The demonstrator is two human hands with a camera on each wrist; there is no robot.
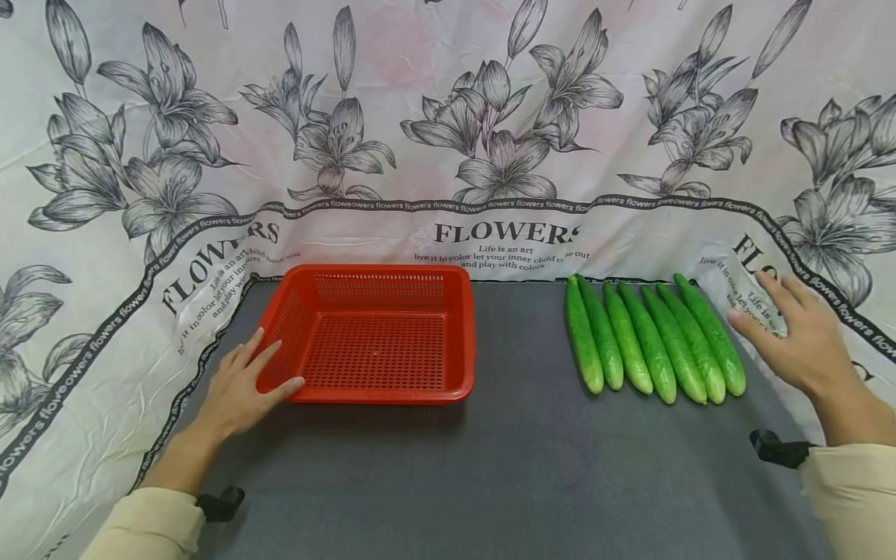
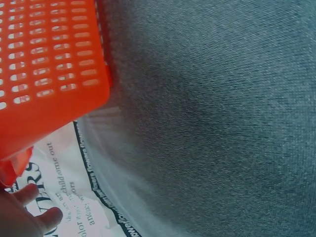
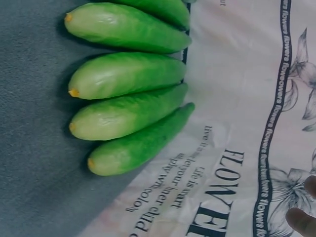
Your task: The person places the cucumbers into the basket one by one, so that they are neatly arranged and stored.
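A red plastic basket [image 1: 374,393] with slotted walls and a perforated floor stands at the back left, nothing inside it. My left hand [image 1: 241,386] is at its left front corner, fingers spread and overlapping the rim in the head view. In the left wrist view, fingertips [image 2: 49,219] show below the basket's slotted wall [image 2: 49,54]. Several green cucumbers [image 1: 656,342] lie side by side in a row at the back right. To the right of the row, my right hand [image 1: 805,334] hovers with its fingers apart, holding nothing. The right wrist view shows the cucumbers' [image 3: 128,74] pale ends.
A dark grey cloth surface [image 1: 490,474] lies under the basket and cucumbers. Behind it and along both sides hangs a white curtain [image 1: 392,93] printed with flowers and lettering. Dark straps with small mounts [image 1: 777,449] sit on both wrists.
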